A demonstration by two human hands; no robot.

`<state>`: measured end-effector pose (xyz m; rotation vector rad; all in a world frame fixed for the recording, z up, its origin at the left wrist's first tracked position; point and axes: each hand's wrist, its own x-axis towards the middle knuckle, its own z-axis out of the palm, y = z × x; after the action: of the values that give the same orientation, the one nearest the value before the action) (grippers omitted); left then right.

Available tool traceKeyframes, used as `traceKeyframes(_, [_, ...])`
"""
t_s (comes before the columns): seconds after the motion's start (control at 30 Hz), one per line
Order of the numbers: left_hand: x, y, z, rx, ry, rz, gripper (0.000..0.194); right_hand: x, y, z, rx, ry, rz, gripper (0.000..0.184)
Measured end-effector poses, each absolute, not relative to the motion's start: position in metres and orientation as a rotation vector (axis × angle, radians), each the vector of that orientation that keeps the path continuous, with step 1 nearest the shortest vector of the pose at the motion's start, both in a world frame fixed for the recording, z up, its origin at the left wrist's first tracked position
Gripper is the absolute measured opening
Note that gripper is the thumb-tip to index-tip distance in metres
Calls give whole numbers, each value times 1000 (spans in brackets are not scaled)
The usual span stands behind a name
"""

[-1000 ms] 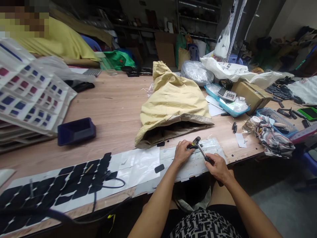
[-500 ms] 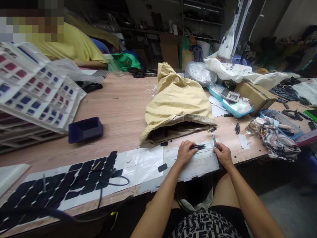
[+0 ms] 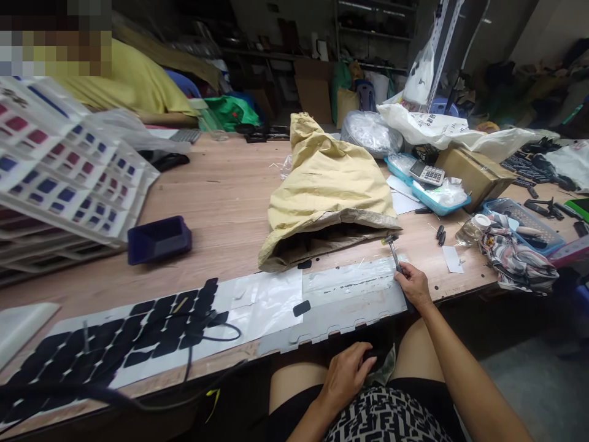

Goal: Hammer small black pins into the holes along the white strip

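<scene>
A hammer [image 3: 394, 255] is in my right hand [image 3: 415, 286], its handle between thumb and curled fingers. The hammer's head points away from me, over the right end of the grey plate [image 3: 350, 316]. Down over my lap, below the table edge, is my left hand [image 3: 348, 372]. Its fingers are bent, and a dark thing at the fingertips blends into the shadow, so I cannot make out what it holds. Just beyond the plate lies a pale yellow sack [image 3: 331, 190], its dark mouth facing me. A small black rounded patch [image 3: 302, 308] lies at the plate's left end.
On the left are a sheet with rows of black pieces [image 3: 159, 313], a black cable [image 3: 138, 405], a purple tray [image 3: 159, 241] and a white crate [image 3: 69, 166]. Blue baskets [image 3: 442, 209], a carton [image 3: 478, 175] and a crumpled cloth [image 3: 518, 258] stand right. Another person's sleeve [image 3: 147, 80] shows far left.
My left hand has drawn back from the plate, with the slim black thing it held, down over my lap. My right hand still grips the hammer in nearly the same spot.
</scene>
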<state>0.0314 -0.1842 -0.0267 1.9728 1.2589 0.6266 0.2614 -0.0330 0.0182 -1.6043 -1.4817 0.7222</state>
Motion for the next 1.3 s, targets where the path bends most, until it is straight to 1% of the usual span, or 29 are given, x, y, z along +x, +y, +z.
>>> traceKeyframes(0.07, [34,-180,-22,1949,1244,532,24,262,-33,17,-1613,-1489,702,38])
traceKeyframes(0.1, [33,-173,-15,1945,1222,548,24,262,-33,16,-1618,-1493,695,38])
traceKeyframes(0.2, [24,-126,13,1883,1299,840,27,263,-32,15,-1631,-1501,681,37])
traceKeyframes(0.27, [10,-76,30,1777,1555,1080,30,263,-32,15,-1633,-1502,678,37])
traceKeyframes(0.33, [-9,-21,39,1538,1934,1212,33,263,-32,15,-1625,-1503,681,37])
traceKeyframes(0.4, [-28,28,40,1251,2239,1131,34,263,-32,16,-1608,-1505,691,37])
traceKeyframes(0.43, [-36,47,39,1178,2307,1059,35,263,-32,16,-1599,-1505,697,37])
traceKeyframes(0.53, [-51,80,32,1097,2344,875,34,262,-33,16,-1580,-1505,713,36])
traceKeyframes(0.63, [-55,81,27,1054,2346,816,33,261,-33,15,-1587,-1495,713,36])
traceKeyframes(0.73, [-50,60,26,1068,2400,884,32,261,-33,14,-1604,-1485,703,35])
traceKeyframes(0.8, [-41,39,24,1203,2366,1002,31,260,-34,14,-1614,-1481,694,34])
traceKeyframes(0.87, [-27,16,20,1464,2168,1078,26,259,-34,15,-1618,-1481,690,34])
traceKeyframes(0.97, [-1,-8,15,1849,1779,996,18,259,-35,17,-1613,-1483,693,36])
traceKeyframes(1.03, [14,-13,12,1968,1654,911,14,259,-36,17,-1605,-1486,698,36])
traceKeyframes(1.3, [25,-8,5,1989,1624,804,18,262,-35,13,-1592,-1491,696,38])
